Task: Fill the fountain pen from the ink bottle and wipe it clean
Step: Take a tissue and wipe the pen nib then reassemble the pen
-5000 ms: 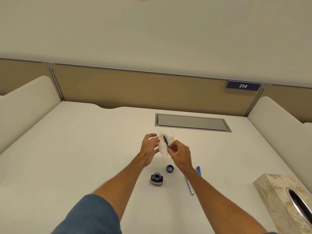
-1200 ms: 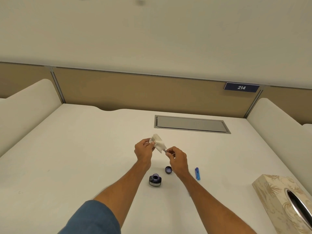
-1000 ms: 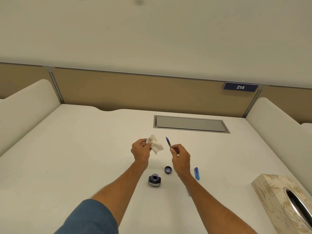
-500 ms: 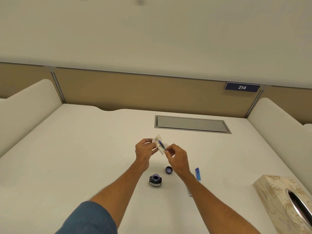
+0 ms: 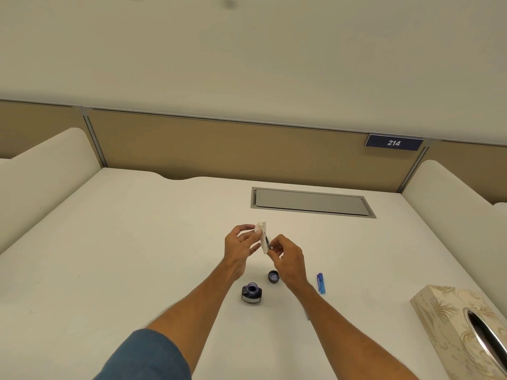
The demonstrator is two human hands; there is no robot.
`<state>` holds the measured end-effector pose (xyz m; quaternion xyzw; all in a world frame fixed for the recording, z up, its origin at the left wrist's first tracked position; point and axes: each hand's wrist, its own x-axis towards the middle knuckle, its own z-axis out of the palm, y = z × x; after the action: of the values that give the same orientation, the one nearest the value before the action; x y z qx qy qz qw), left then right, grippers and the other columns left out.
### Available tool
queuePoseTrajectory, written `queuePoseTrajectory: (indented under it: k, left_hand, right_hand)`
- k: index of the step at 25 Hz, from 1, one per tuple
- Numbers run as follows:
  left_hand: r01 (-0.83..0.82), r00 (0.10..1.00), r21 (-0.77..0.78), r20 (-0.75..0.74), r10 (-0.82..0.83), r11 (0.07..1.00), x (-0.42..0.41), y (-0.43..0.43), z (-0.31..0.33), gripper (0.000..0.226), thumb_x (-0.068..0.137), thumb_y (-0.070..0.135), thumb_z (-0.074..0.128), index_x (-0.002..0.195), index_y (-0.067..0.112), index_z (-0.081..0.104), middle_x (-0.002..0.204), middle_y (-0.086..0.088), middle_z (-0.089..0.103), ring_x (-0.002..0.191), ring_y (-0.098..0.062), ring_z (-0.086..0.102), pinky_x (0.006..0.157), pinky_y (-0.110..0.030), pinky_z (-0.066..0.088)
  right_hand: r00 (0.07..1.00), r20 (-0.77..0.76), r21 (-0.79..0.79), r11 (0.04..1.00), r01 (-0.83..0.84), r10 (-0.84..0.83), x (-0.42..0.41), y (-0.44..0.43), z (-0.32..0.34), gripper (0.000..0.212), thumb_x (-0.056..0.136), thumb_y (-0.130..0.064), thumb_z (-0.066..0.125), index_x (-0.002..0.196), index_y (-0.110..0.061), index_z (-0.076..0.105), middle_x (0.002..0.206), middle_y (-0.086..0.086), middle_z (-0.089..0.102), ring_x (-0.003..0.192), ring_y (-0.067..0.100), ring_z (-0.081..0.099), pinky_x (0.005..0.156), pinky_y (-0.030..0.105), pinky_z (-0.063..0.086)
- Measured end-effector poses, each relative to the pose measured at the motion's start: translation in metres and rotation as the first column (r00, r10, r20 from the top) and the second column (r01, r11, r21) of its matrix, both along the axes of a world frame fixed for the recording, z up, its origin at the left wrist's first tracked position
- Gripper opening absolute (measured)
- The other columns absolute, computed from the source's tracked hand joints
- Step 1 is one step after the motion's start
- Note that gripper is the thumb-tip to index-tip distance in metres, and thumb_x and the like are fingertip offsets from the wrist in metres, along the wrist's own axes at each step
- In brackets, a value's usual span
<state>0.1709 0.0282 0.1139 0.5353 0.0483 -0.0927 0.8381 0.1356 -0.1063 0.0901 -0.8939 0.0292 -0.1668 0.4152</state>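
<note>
- The left hand (image 5: 241, 244) is seen raised over the desk (image 5: 137, 256), fingers curled, with a white tissue (image 5: 262, 238) pinched at the fingertips.
- The fountain pen (image 5: 266, 239) is pressed against that tissue, well above the desk, and the wipe looks to be under way.
- The right hand (image 5: 289, 257) is closed on the pen's near end in a tight fingertip pinch.
- Below, the ink bottle (image 5: 251, 292) is left uncapped between the forearms, with its cap (image 5: 273, 276) lying just beside it.
- Danger here: the open bottle could be clipped by a lowered forearm, and ink would be spilled across the desk.
- The pen could also be lost from so slight a pinch and dropped nib-first, and ink could be passed to the fingers through a soaked tissue.
- Further right, a blue pen part (image 5: 321, 283) is seen lying on the desk; cap or barrel cannot be told.
- The tissue box (image 5: 463, 325) is cut off by the frame edge.
- Only a dark sliver of the pen is shown. The nib is hidden by the tissue, so its cleanness cannot be judged.
</note>
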Motion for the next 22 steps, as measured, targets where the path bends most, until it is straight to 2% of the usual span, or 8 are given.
queuePoseTrajectory:
  k: [5, 11, 15, 19, 22]
  left_hand:
    - [-0.023, 0.999, -0.003, -0.039, 0.022, 1.000, 0.001, -0.004, 0.002, 0.028, 0.085, 0.002, 0.068, 0.109, -0.002, 0.053, 0.095, -0.019, 0.068, 0.079, -0.026, 0.069, 0.064, -0.029, 0.060]
    - [-0.051, 0.999, 0.144, 0.009, 0.050, 0.988, 0.006, 0.000, -0.004, 0.025, 0.085, -0.001, 0.068, 0.107, -0.007, 0.057, 0.082, -0.015, 0.070, 0.065, -0.019, 0.071, 0.065, -0.028, 0.061]
    - [-0.097, 0.995, 0.205, 0.045, 0.090, 0.974, 0.007, 0.002, -0.004, 0.018, 0.084, -0.003, 0.067, 0.100, -0.005, 0.059, 0.078, -0.014, 0.069, 0.064, -0.017, 0.069, 0.059, -0.023, 0.059]
    - [-0.113, 0.993, 0.225, 0.044, 0.105, 0.968, 0.009, 0.002, -0.006, 0.019, 0.083, -0.007, 0.066, 0.100, -0.005, 0.058, 0.079, -0.017, 0.069, 0.065, -0.021, 0.069, 0.059, -0.024, 0.059]
    - [-0.121, 0.993, 0.247, 0.021, 0.119, 0.961, 0.011, 0.002, -0.007, 0.021, 0.081, -0.009, 0.066, 0.100, -0.004, 0.059, 0.082, -0.020, 0.069, 0.068, -0.025, 0.069, 0.060, -0.027, 0.060]
  right_hand:
    - [1.000, -0.015, -0.041, 0.999, -0.019, 0.018, -0.001, 0.001, -0.003, 0.011, 0.085, -0.019, 0.069, 0.089, -0.012, 0.061, 0.083, 0.003, 0.066, 0.074, 0.020, 0.060, 0.071, 0.030, 0.052]
    - [0.997, -0.047, -0.054, 0.997, -0.058, 0.056, 0.000, 0.002, -0.006, 0.010, 0.086, -0.019, 0.069, 0.090, -0.014, 0.062, 0.083, -0.002, 0.066, 0.075, 0.016, 0.061, 0.073, 0.031, 0.054]
    - [0.994, -0.080, -0.052, 0.996, -0.076, 0.071, 0.003, -0.001, -0.008, 0.005, 0.089, -0.017, 0.064, 0.093, -0.014, 0.064, 0.087, -0.001, 0.069, 0.079, 0.017, 0.063, 0.076, 0.035, 0.056]
    - [0.991, -0.119, -0.100, 0.992, -0.071, 0.059, 0.004, 0.002, -0.008, 0.010, 0.092, -0.016, 0.060, 0.100, -0.011, 0.063, 0.097, 0.004, 0.069, 0.085, 0.019, 0.062, 0.080, 0.033, 0.054]
    - [0.991, -0.119, -0.085, 0.994, -0.070, 0.059, 0.003, 0.001, -0.009, 0.007, 0.089, -0.017, 0.063, 0.096, -0.014, 0.064, 0.093, 0.001, 0.069, 0.083, 0.018, 0.062, 0.078, 0.034, 0.055]
